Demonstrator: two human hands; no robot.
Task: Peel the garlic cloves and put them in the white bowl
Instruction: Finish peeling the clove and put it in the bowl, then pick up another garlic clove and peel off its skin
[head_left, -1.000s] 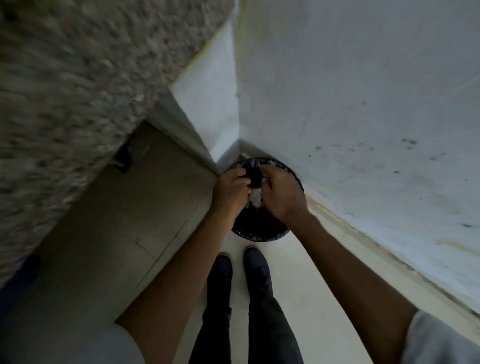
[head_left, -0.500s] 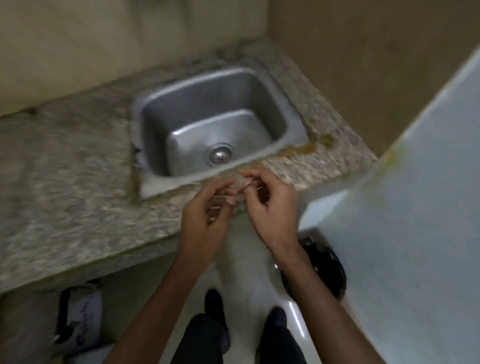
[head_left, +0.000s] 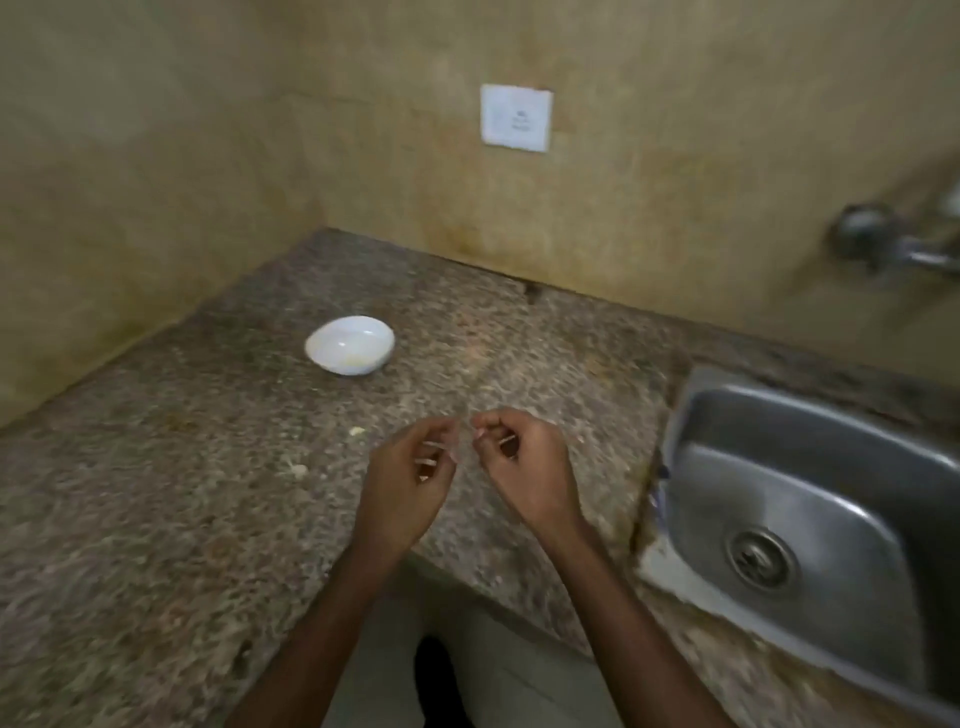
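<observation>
Bare counter (head_left: 156, 519) runs from the front edge to the white bowl (head_left: 349, 345) near the back-left corner; scraps (head_left: 298, 470) lie between; the sink (head_left: 810, 467) bounds the right.

A speckled granite countertop (head_left: 156, 519) is carrying everything here, running back into the wall corner at 12 o'clock. A white bowl (head_left: 349, 345) is sitting upright on it toward 11 o'clock, well back from the front edge, with a faint yellowish smear showing inside. Two small pale scraps (head_left: 356, 431) are lying on the stone at 6 o'clock from the bowl, near it but apart. At 3 o'clock a steel sink (head_left: 831, 467) is sitting sunk into the countertop, its drain (head_left: 759, 558) showing in the basin.
</observation>
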